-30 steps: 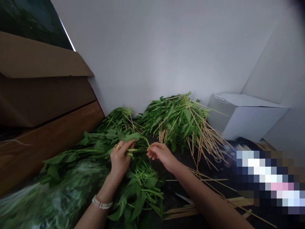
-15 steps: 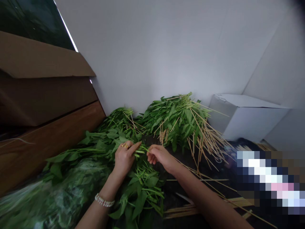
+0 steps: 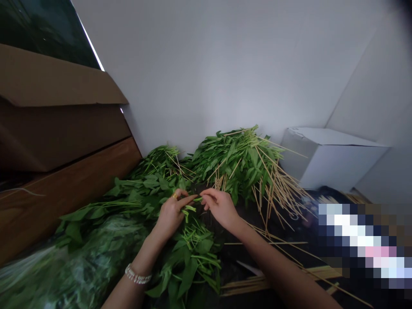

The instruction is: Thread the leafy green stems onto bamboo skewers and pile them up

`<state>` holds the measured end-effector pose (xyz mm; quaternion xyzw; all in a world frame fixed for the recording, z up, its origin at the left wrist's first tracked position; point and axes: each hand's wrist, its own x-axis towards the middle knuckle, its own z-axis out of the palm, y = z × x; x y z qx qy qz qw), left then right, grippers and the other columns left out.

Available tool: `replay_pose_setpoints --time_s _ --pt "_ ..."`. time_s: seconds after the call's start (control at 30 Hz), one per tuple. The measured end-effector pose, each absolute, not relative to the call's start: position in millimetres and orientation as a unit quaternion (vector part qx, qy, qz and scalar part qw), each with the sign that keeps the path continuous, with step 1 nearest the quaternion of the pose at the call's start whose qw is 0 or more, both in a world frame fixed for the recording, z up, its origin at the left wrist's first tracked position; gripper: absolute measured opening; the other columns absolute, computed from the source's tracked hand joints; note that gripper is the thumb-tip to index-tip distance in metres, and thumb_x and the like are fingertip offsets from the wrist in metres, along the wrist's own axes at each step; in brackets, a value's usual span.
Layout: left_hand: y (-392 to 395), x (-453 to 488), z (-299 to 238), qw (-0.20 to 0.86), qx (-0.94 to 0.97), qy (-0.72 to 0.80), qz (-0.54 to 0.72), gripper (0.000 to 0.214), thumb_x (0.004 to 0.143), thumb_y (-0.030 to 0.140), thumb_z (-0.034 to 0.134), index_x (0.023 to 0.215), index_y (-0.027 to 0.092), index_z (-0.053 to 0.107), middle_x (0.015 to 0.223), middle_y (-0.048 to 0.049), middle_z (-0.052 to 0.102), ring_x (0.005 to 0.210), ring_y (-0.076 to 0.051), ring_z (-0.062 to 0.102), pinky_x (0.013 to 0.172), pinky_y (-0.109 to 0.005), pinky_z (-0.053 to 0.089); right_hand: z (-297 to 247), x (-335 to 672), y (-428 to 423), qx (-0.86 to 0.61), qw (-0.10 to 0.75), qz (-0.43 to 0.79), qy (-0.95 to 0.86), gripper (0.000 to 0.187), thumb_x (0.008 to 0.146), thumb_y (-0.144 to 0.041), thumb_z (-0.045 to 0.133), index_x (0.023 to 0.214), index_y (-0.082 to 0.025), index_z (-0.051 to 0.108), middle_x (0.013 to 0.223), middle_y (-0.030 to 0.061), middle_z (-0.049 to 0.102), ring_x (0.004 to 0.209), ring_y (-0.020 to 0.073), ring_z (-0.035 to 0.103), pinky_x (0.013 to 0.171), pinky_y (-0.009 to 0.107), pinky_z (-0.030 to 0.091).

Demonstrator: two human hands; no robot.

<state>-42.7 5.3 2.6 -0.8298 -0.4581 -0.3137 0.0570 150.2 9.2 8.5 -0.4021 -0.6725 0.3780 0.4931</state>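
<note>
Thumb and fingers of my left hand point(image 3: 171, 214) are closed around a few leafy green stems point(image 3: 189, 209), their cut ends poking out to the right. My right hand point(image 3: 222, 209) meets it at the fingertips, pinching the tip of one green stem point(image 3: 198, 199). Below both hands lies a loose bunch of leafy greens point(image 3: 196, 257). Behind them a big heap of greens point(image 3: 225, 152) has many thin bamboo sticks point(image 3: 280, 189) among and beside it. A smaller pile of greens point(image 3: 157, 159) lies to its left.
At lower left is a clear plastic bag point(image 3: 99, 257) of greens. A cardboard box point(image 3: 58, 133) stands on a wooden surface point(image 3: 96, 167) at left. A white box point(image 3: 341, 163) stands at right by the wall. More sticks point(image 3: 244, 285) and a pale blade-like piece point(image 3: 249, 269) lie near my right forearm.
My right hand has shifted slightly up, and its fingertips are closer to those of my left hand. Less of the stem shows between them. The piles have not moved.
</note>
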Motion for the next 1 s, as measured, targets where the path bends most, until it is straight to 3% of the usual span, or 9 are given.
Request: replay_pose_setpoints --time_s 0.17,0.37,0.5,0.7,1.0 --pt "2 -41 5 0.028 -0.848 -0.449 -0.281 0.03 0.094 0.026 0.046 0.116 0.023 0.067 0.103 -0.0074 0.057 0.086 -0.016 0.061 0.075 -0.027 0.05 7 154 11 -0.407 0.456 0.226 -0.759 0.022 0.089 -0.014 0.048 0.095 -0.019 0.068 0.084 0.0035 0.071 0.07 0.0147 0.066 0.07 0.025 0.05" --pt "5 -43 -2 0.092 -0.836 -0.473 -0.264 0.02 0.09 0.022 0.054 0.101 0.02 0.07 0.093 -0.0055 0.063 0.08 -0.017 0.063 0.072 -0.027 0.049 2 155 11 -0.386 0.409 0.111 -0.819 0.026 0.091 -0.009 0.047 0.106 -0.017 0.066 0.103 0.008 0.071 0.095 0.0181 0.066 0.088 0.028 0.048" --pt "7 -44 -3 0.07 -0.833 -0.46 -0.3 0.021 0.09 0.03 0.056 0.102 0.019 0.069 0.093 -0.0059 0.063 0.081 -0.017 0.063 0.074 -0.027 0.05 3 155 11 -0.392 0.402 0.106 -0.821 0.026 0.092 -0.01 0.047 0.107 -0.017 0.066 0.103 0.0076 0.071 0.095 0.0179 0.066 0.087 0.028 0.048" --pt "5 -40 -3 0.059 -0.833 -0.452 -0.315 0.019 0.091 0.026 0.054 0.099 0.019 0.069 0.089 -0.0052 0.063 0.079 -0.015 0.062 0.072 -0.026 0.049 8 155 8 -0.409 0.369 0.097 -0.829 0.026 0.094 -0.011 0.044 0.108 -0.018 0.065 0.105 0.007 0.071 0.097 0.0172 0.065 0.088 0.026 0.047" --pt "6 -42 -1 0.057 -0.819 -0.469 -0.325 0.018 0.082 0.018 0.056 0.092 0.018 0.07 0.086 -0.0041 0.065 0.076 -0.016 0.063 0.07 -0.026 0.048 19 159 0 -0.456 0.188 -0.018 -0.87 0.025 0.089 -0.003 0.042 0.101 -0.015 0.061 0.094 0.0082 0.067 0.089 0.0207 0.062 0.078 0.028 0.045"
